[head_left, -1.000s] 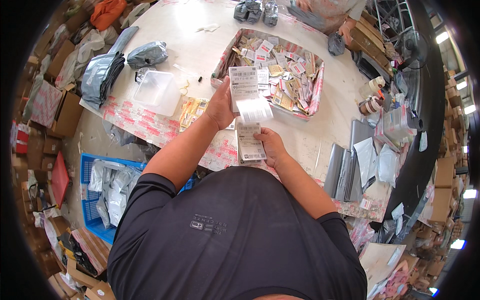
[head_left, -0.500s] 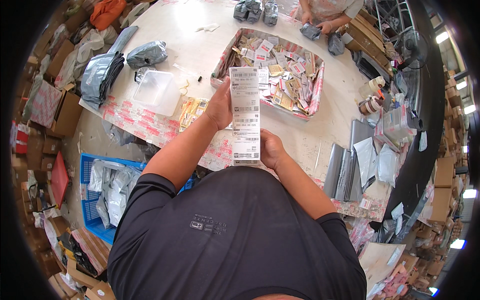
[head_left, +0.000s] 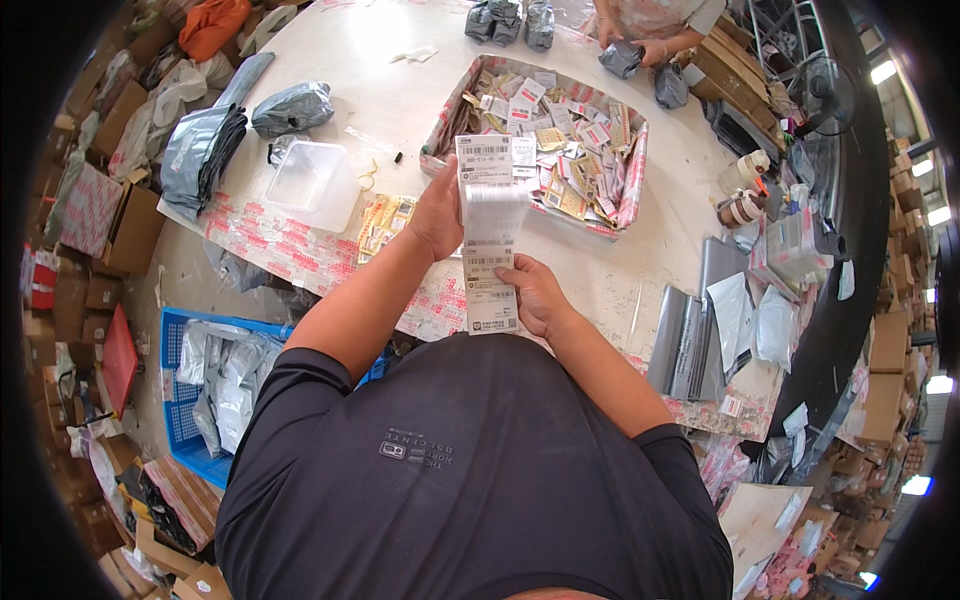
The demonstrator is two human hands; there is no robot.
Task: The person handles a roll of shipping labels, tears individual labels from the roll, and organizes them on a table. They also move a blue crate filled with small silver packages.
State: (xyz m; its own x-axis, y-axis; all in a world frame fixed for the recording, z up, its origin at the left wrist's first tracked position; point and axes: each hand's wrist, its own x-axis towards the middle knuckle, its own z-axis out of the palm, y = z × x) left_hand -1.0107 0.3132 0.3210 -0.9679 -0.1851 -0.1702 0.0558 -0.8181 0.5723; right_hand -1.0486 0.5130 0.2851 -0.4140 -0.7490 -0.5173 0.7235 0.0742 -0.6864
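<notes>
Between my hands hangs a strip of white printed shipping labels, running down toward my body. My left hand grips its upper part along the left edge. Lower down, my right hand is closed on the right edge, thumb lying over the labels. The middle of the strip is blurred and looks bent. Just beyond it stands an open box filled with small cards and packets. Left of my left hand lie several yellow printed cards, near a clear plastic tub.
Grey mailer bags are stacked at the table's left edge. More grey bags and white sheets lie at right. A blue crate with silvery packages stands at lower left. Across the table, another person's hands hold a grey parcel.
My right hand has moved slightly up and left, onto the strip. Different labels now show, and the strip's middle has blurred. The other person's hands shifted slightly around the grey parcel.
</notes>
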